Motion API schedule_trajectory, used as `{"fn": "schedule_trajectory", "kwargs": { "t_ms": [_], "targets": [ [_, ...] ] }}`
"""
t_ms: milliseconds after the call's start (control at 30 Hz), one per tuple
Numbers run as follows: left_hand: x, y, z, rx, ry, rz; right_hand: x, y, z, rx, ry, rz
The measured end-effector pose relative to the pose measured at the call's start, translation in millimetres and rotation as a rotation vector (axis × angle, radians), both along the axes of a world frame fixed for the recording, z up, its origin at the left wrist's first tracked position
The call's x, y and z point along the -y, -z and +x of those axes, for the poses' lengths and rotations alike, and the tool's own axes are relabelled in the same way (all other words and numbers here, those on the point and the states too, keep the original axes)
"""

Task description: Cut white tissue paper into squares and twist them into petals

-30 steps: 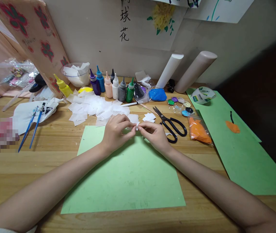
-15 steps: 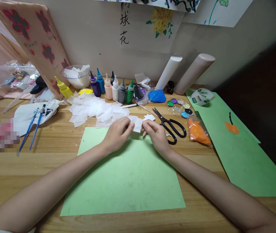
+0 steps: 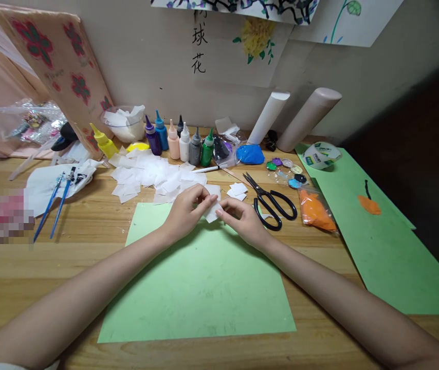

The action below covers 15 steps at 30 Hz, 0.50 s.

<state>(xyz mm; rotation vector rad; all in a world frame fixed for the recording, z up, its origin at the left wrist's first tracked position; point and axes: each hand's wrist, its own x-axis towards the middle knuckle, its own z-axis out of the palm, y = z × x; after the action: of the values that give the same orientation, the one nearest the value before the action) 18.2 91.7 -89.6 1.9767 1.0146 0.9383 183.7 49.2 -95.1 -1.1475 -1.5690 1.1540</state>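
Jointly, left fingers (image 3: 208,202), right fingers (image 3: 227,218) hold paper (image 3: 212,214).

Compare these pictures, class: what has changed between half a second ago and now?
The small white paper piece in the left hand has turned, one corner now pointing down towards the person; the right hand has shifted left, its fingertips at the paper's edge. The black-handled metal scissors and rectangular green paper sheet stayed put.

Relative to half a second earlier, the white paper piece (image 3: 212,213) is tilted and displaced toward 6 o'clock; the right hand (image 3: 244,221) has shifted toward 9 o'clock, fingertips now at the piece's 3-o'clock edge.
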Motion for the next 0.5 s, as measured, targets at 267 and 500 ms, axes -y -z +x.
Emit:
{"fn": "schedule_trajectory", "kwargs": {
  "t_ms": [267, 500],
  "targets": [
    [3.8, 0.7, 0.6, -0.096, -0.16, 0.289, -2.8, 1.6, 0.6, -0.017, 0.189, -0.007],
    [8.0, 0.9, 1.5, -0.263, -0.089, 0.459, -4.7, 2.9, 2.0, 0.051, 0.218, 0.046]
  ]
}}
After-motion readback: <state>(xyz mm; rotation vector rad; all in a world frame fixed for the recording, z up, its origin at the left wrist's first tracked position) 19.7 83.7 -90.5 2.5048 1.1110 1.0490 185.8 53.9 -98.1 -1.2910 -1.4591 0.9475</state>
